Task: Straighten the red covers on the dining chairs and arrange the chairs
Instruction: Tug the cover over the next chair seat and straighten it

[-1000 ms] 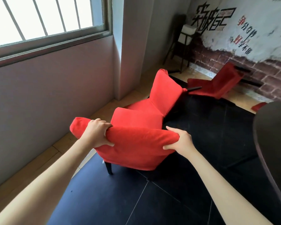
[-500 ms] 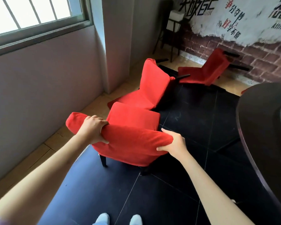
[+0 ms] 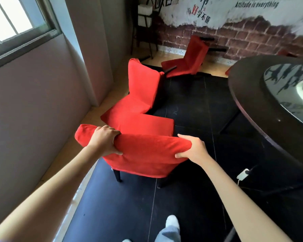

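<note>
step: move near chair (image 3: 140, 151) at 6 o'clock | grip: your left hand (image 3: 104, 139) and right hand (image 3: 193, 150) clasp its backrest top | tip: lift evenly, swing toward table (image 3: 248, 95) at 2 o'clock

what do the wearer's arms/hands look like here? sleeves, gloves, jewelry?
Both forearms are bare up to the frame edge. The left hand and right hand have no gloves, and no rings, watch or wristband show. A sliver of purple, possibly a sleeve, shows at the bottom-left corner. No cables or markings on either arm.
</note>
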Demonstrator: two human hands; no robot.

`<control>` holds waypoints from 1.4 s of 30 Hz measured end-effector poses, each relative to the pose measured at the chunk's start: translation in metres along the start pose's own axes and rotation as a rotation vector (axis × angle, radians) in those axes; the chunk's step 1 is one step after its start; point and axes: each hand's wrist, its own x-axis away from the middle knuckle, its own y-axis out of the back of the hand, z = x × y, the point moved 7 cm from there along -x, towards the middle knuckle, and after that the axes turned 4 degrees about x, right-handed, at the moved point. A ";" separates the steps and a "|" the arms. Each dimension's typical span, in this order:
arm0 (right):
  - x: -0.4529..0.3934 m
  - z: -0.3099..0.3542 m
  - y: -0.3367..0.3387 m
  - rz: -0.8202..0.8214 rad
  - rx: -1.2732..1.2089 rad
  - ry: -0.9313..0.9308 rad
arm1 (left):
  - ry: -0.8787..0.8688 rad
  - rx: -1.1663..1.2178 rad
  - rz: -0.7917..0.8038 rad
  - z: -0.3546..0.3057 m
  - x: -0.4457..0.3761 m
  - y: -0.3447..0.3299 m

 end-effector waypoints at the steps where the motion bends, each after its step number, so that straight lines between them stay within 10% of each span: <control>1: 0.008 0.000 -0.002 -0.005 -0.003 -0.007 | -0.010 -0.014 0.007 0.000 0.004 0.000; 42: 0.124 -0.032 0.015 0.182 0.102 0.203 | 0.238 -0.022 0.026 -0.091 0.205 -0.028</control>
